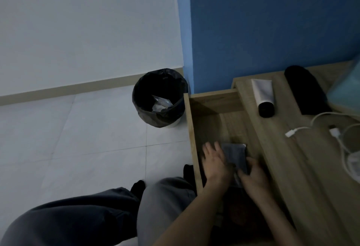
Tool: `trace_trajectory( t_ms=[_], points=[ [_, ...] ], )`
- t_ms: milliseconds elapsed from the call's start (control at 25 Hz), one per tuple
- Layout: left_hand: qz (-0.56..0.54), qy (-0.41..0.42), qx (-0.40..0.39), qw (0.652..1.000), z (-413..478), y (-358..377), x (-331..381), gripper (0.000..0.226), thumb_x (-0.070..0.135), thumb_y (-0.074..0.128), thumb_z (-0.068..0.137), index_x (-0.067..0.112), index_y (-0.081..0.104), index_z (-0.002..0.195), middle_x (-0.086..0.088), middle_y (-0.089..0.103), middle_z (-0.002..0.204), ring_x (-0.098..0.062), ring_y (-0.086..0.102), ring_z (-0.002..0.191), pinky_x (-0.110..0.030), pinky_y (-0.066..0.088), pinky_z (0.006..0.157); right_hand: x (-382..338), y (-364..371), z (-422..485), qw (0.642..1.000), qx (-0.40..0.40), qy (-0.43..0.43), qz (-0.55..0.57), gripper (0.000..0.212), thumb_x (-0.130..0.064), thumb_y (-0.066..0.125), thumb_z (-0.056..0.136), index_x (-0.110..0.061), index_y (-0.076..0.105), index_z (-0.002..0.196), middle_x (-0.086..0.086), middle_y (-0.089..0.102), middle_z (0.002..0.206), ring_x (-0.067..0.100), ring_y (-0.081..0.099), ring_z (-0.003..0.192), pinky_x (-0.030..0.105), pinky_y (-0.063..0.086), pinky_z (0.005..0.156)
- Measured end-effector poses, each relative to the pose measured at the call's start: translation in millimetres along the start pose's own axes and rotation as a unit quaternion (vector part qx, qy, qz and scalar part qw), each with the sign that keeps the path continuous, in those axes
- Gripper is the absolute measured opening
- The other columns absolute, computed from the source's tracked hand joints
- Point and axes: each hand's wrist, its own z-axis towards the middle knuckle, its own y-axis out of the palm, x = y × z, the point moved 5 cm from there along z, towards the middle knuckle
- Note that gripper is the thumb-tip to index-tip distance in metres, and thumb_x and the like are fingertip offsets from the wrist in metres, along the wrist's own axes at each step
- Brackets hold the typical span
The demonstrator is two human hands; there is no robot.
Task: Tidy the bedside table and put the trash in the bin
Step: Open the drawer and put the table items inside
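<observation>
Both hands are low in the open drawer (pixel 191 128), left hand (pixel 214 161) spread flat beside a dark flat packet (pixel 234 153) whose near end the right hand (pixel 253 176) seems to pinch, and so loose a hold could drop it short of the bin (pixel 153 118) on the floor, far left.

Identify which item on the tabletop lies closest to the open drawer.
The white tube with the black cap, at the edge beside the drawer; the black case and white cables lie farther right.
</observation>
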Motion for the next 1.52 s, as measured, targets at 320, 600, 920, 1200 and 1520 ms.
trace_trajectory(
  t_ms=[320, 600, 920, 1200, 1520],
  points=[
    [-0.125, 0.262, 0.12, 0.949, -23, -49, 114, 0.049, 0.017, 0.058, 0.084, 0.016, 0.044, 0.131, -0.006, 0.039, 0.132, -0.021, 0.038, 0.125, -0.035, 0.036, 0.108, -23, -107, -69, 0.941, 0.201, -0.17, 0.215, 0.04, 0.003, 0.06, 0.081, -0.036, 0.052, 0.087, -0.033, 0.063, 0.083, -0.013, 0.058, 0.076, 0.001, 0.043, 0.062],
    [-0.123, 0.233, 0.145, 0.954, -7, -49, 151, 0.052, 0.025, 0.061, 0.085, 0.024, 0.042, 0.133, -0.01, 0.024, 0.145, -0.026, 0.029, 0.133, -0.039, 0.036, 0.109, 27, -211, -70, 0.838, 0.463, -0.081, 0.276, 0.055, -0.036, 0.078, 0.057, -0.047, 0.043, 0.099, -0.013, 0.061, 0.098, -0.001, 0.056, 0.08, 0.005, 0.043, 0.07],
    [-0.018, 0.183, 0.071, 0.98, 37, -42, 153, 0.044, 0.032, 0.053, 0.091, 0.026, 0.039, 0.132, -0.008, 0.039, 0.135, -0.027, 0.033, 0.125, -0.041, 0.041, 0.099, 21, -212, -27, 0.925, 0.323, -0.055, 0.194, 0.053, -0.021, 0.07, 0.078, -0.006, 0.051, 0.125, 0.022, 0.06, 0.118, 0.037, 0.055, 0.108, 0.042, 0.043, 0.085],
    [-0.181, 0.139, 0.126, 0.966, 30, -53, 126, 0.021, 0.014, 0.06, 0.087, 0.021, 0.047, 0.103, -0.004, 0.048, 0.117, -0.021, 0.045, 0.112, -0.037, 0.048, 0.093, 9, -221, -40, 0.924, 0.34, -0.071, 0.162, 0.041, -0.015, 0.065, 0.083, -0.001, 0.054, 0.12, 0.028, 0.063, 0.11, 0.039, 0.06, 0.099, 0.044, 0.046, 0.081],
    [-0.489, 0.109, 0.071, 0.863, -51, -94, 76, 0.039, 0.015, 0.062, 0.087, 0.021, 0.042, 0.12, -0.001, 0.056, 0.116, -0.023, 0.064, 0.097, -0.021, 0.053, 0.062, -61, -183, -65, 0.938, 0.211, -0.197, 0.192, 0.035, -0.03, 0.063, 0.081, -0.014, 0.059, 0.112, 0.007, 0.067, 0.098, 0.02, 0.066, 0.082, 0.037, 0.054, 0.065]
  ],
)
